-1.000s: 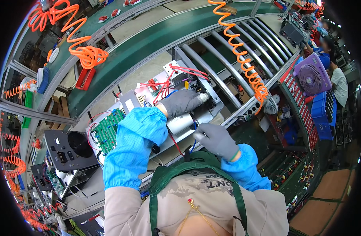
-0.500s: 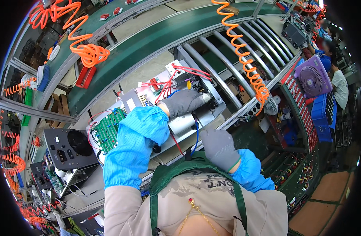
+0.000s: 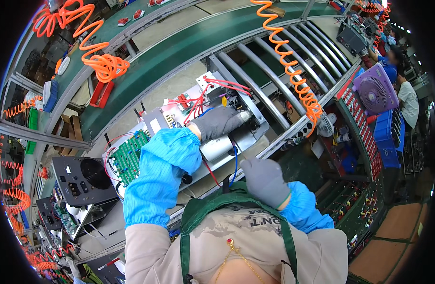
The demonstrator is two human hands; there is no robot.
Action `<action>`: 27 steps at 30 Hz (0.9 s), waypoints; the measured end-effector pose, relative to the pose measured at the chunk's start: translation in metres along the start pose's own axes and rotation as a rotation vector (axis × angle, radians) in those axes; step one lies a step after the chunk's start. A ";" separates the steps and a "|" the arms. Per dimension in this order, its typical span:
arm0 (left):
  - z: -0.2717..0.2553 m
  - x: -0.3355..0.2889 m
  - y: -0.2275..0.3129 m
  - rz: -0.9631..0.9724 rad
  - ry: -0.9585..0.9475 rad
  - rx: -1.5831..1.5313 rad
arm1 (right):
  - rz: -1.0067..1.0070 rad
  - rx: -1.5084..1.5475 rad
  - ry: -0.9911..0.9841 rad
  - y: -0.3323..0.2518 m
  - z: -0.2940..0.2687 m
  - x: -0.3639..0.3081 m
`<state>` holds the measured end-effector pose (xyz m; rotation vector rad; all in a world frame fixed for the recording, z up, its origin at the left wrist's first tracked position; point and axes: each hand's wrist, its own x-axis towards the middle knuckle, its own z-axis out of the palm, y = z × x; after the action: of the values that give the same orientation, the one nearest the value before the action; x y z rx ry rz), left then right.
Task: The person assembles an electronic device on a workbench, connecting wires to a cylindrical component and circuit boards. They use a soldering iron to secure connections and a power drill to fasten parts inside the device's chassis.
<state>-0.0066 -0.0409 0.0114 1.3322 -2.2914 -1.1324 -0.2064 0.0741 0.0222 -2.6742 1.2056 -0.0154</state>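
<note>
Lower and farther right than a second ago, the right hand is now sitting apart from the blue wire; the left hand is staying put.

At the far left, an open cardboard box is hiding its insides from me. Below it, a dark grey panel with a round black fan is standing up. Next, a red bin is holding small things too tiny to name.

In the middle, an open metal chassis is lying right in front of the person. It is looking partly built: a green circuit board and a white cylinder are already sitting in it, and red wires are running to a white block. No lid is covering it, and the blue wire is hanging over the front edge, maybe not joined yet.

The left hand is lying over the parts, fingers close together; I cannot tell if it is gripping anything. The right hand is curling its fingers, and I cannot tell if something is hiding inside.

Far right, a blue bin is holding dark pieces in a row.
</note>
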 end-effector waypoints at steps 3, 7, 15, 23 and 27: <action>0.003 0.001 -0.006 -0.040 -0.021 -0.002 | 0.018 0.158 0.067 0.012 0.037 -0.007; 0.006 0.000 -0.010 0.024 0.023 -0.014 | 0.080 0.071 -0.037 0.010 0.027 0.010; 0.003 0.003 -0.011 0.039 0.010 0.010 | 0.099 0.001 -0.059 0.009 0.044 0.024; 0.006 0.001 -0.013 0.004 -0.005 -0.008 | -0.024 0.078 0.180 0.008 -0.013 0.001; 0.008 0.000 -0.007 0.010 0.027 -0.003 | 0.035 0.001 -0.194 0.028 0.027 -0.008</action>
<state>-0.0065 -0.0388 0.0016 1.3257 -2.2738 -1.1070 -0.2299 0.0674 -0.0088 -2.5822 1.1890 0.2432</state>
